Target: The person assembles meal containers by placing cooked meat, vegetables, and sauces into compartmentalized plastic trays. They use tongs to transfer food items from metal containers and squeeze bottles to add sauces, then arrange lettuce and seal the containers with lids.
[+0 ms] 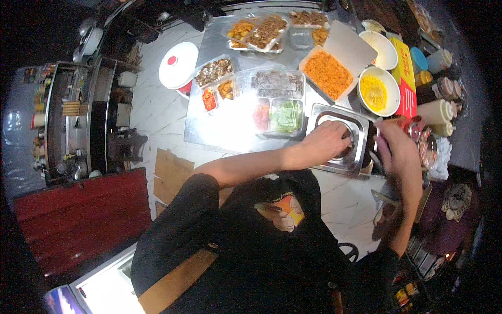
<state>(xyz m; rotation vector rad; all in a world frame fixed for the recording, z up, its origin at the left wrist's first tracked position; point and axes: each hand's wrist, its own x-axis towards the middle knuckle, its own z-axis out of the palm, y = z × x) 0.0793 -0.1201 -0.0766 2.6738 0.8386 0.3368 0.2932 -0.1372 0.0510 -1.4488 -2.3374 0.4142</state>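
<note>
A rectangular steel pan [357,125] sits at the table's near right edge. My left hand [330,142] reaches over it from the left, fingers bent down and drawn together inside. What they grip, if anything, is hidden. Just right of the pan is my right hand [393,146], its fingers curled by a dark opening. Motion blurs it, and the thing in its grasp cannot be made out. Beyond the pan lies an open cardboard box [328,73] of orange rice. A white bowl [393,109] with yellow food stands next to it.
Clear plastic trays of food [280,104] cover the table's middle, with more meat trays [267,32] at the far side. A white lidded tub [179,65] stands left. Squeeze bottles [435,111] and a second white bowl [384,47] line the right. Cardboard [171,175] lies on the floor.
</note>
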